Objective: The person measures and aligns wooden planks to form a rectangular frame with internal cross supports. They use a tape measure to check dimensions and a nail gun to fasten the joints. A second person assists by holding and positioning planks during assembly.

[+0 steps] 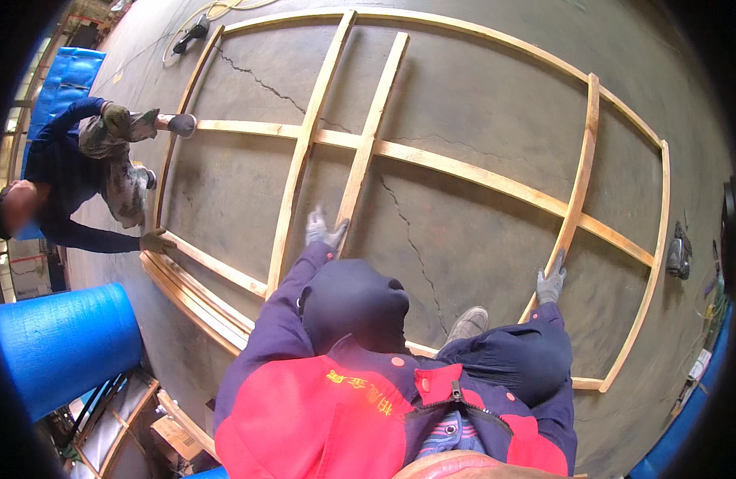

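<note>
The pale wooden lattice frame point(432, 160) lies flat on the cracked grey concrete floor point(480, 88). My gloved left hand point(323, 228), fingers spread, presses one long slat; my gloved right hand point(551, 282), fingers together, rests on another. Uneven pressure could shift a slat, I think. A co-worker's gloved hand point(155, 240) holds the frame's edge.

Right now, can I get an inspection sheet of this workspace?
Surface: grey concrete floor, cracked.
Job's things: large wooden frame of slats lying flat on the floor; spare slats stacked at its near left edge.
Clutter: blue roll at left; power tool at right.
Grippers: left hand, gloved, on an upright slat; right hand, gloved, on the right slat.
Cables: pale hose or cable by a dark tool, far left.
Surroundings: a co-worker crouches at the frame's left edge.
</note>
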### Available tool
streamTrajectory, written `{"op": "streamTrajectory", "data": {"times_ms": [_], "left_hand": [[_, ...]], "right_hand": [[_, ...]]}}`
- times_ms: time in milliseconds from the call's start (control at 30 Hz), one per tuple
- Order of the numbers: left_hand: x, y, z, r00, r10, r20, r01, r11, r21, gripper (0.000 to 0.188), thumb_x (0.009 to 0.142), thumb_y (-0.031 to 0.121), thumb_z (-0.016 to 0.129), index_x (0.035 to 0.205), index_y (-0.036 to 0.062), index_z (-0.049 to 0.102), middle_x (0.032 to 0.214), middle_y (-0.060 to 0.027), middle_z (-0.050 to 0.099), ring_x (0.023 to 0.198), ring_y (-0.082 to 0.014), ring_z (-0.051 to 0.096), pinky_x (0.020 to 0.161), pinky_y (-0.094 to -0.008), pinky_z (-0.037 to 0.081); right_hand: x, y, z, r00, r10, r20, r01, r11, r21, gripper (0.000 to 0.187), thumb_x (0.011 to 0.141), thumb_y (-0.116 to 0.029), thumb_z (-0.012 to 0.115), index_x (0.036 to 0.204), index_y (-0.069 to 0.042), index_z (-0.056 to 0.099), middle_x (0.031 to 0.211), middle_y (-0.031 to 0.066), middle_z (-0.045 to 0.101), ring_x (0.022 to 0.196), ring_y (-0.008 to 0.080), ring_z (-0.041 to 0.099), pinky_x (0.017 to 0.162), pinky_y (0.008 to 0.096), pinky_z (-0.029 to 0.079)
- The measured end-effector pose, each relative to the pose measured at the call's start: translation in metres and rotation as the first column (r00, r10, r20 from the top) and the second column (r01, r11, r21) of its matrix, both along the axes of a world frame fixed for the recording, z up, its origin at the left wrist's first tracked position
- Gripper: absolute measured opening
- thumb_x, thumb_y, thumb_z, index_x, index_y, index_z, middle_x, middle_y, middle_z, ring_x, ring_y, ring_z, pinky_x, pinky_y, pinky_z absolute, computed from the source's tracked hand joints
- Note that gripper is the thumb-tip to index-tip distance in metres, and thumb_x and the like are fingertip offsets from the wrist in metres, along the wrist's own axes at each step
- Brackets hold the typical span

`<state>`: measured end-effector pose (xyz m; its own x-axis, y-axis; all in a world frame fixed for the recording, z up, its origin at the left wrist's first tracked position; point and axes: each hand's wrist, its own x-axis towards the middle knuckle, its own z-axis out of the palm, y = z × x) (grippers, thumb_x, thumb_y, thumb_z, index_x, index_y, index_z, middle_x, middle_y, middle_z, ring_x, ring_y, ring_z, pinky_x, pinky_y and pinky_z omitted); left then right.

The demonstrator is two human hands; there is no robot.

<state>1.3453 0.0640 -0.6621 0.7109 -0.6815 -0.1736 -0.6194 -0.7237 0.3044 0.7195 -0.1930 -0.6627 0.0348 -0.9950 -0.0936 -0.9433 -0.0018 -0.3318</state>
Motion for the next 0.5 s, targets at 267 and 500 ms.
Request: {"op": "streamTrajectory", "data": {"times_ms": [267,500], "left_hand": [[0.124,0.073,0.014,0.945,0.321,-0.053,-0.292,0.908,0.301,0.095,0.075,0.047,0.085,0.148,0.0025,0.043,0.143,-0.0246,0.052,0.130,-0.0407,0.053,0.109,-0.0462,0.045],[0.123,0.100,-0.017,0.934,0.335,-0.121,-0.349,0.930,-0.115,0.067,0.080,0.038,0.082,0.132,0.0044,0.058,0.116,-0.0242,0.067,0.110,-0.0410,0.066,0.096,-0.0460,0.053]], "right_hand": [[0.000,0.001,0.006,0.996,-0.010,-0.091,0.023,0.989,0.148,0.115,0.080,-0.014,0.080,0.164,-0.031,0.003,0.138,0.0369,0.045,0.120,0.0517,0.056,0.101,0.0508,0.050],[0.003,-0.003,0.011,0.991,-0.016,-0.132,0.047,0.971,0.235,0.116,0.080,-0.015,0.080,0.164,-0.031,0.002,0.136,0.0358,0.047,0.117,0.0512,0.058,0.100,0.0511,0.051]]}}
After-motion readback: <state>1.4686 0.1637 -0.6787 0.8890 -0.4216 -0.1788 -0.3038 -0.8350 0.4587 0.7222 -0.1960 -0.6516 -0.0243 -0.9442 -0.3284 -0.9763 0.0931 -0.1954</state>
